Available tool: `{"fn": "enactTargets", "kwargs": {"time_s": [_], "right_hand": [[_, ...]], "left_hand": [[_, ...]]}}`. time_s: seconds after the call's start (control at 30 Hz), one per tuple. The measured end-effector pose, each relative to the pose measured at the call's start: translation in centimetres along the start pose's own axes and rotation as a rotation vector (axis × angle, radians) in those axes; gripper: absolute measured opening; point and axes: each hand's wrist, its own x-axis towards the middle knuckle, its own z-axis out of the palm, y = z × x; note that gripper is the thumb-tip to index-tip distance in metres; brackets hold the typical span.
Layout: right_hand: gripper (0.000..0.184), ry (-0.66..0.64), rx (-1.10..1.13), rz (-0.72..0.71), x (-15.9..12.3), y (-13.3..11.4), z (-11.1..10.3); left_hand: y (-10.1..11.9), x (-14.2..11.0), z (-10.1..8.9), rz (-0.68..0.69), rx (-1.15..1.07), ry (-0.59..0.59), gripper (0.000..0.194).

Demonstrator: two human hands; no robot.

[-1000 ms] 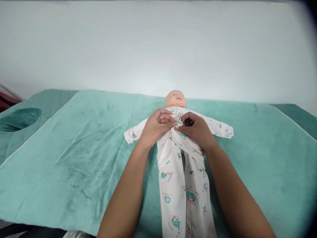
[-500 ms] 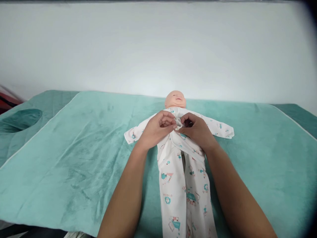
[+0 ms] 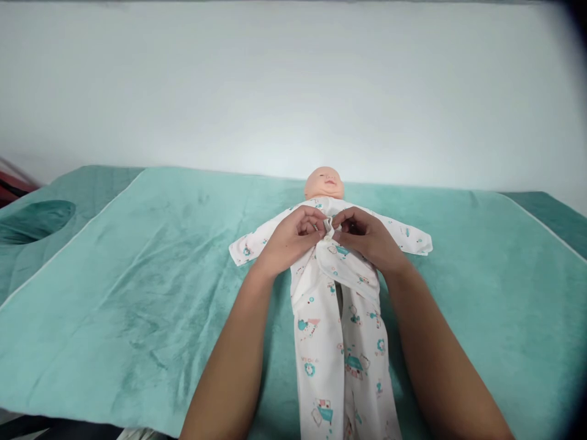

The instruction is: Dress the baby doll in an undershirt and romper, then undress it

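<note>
A baby doll (image 3: 324, 182) lies on its back on a teal towel (image 3: 137, 275), head away from me. It wears a white romper (image 3: 337, 342) printed with teal and pink pictures. My left hand (image 3: 291, 238) and my right hand (image 3: 367, 238) meet over the doll's chest. Both pinch the romper's front edges together at a small fastening, fingers curled and closed on the cloth. Below my hands the romper front gapes open a little along the middle.
The towel covers a padded table with a darker teal cover (image 3: 557, 217) showing at both ends. A face hole (image 3: 34, 220) sinks into the left end. A plain white wall (image 3: 293, 85) stands behind. A red object (image 3: 9, 186) shows at the far left.
My hands have shifted slightly up the doll's chest, and the cloth flap under my right hand has bunched a little higher. The doll has stayed in place.
</note>
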Motion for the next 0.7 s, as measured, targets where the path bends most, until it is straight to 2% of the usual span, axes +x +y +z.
{"fn": "enactTargets", "kwargs": {"time_s": [0.23, 0.53, 0.63, 0.7], "right_hand": [[0.022, 0.015, -0.078, 0.019, 0.0, -0.2, 0.1], [0.011, 0.189, -0.155, -0.081, 0.0, 0.0, 1.0], [0.010, 0.263, -0.284, -0.139, -1.0, -0.5, 1.8], [0.014, 0.243, -0.460, -0.203, -2.0, -0.8, 2.3]], "left_hand": [[0.2, 0.0, 0.2, 0.015, 0.089, 0.010, 0.019], [0.5, -0.1, 1.0, -0.010, 0.094, 0.054, 0.023], [0.3, -0.1, 1.2, -0.005, 0.088, 0.084, 0.020], [-0.3, -0.6, 1.2, 0.002, 0.106, 0.130, 0.018]]}}
